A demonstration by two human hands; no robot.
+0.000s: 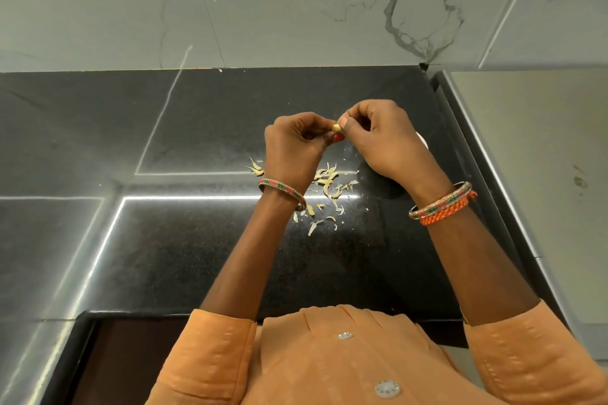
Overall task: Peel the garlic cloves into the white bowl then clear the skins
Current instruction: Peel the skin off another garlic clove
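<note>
- Garlic clove (336, 127) held up above the black granite counter (204, 128), pinched between the fingertips of both hands at once.
- Left hand (296, 145) just left of the clove, fingers curled in, gripping its lower end; red-painted nail beneath it.
- Right hand (378, 138) just right, thumb pressed to the clove's side, forefinger curled over the top.
- Long axis too small to judge; clove equally close to both hands.
- Only a sliver of the white bowl (422, 140) visible behind the right hand, so right hand likely nearer for dropping.
- Loose skins (325, 189) scattered on the counter below, between the 2 wrists.
- Both forearms raised, converging, bangles at each wrist.
</note>
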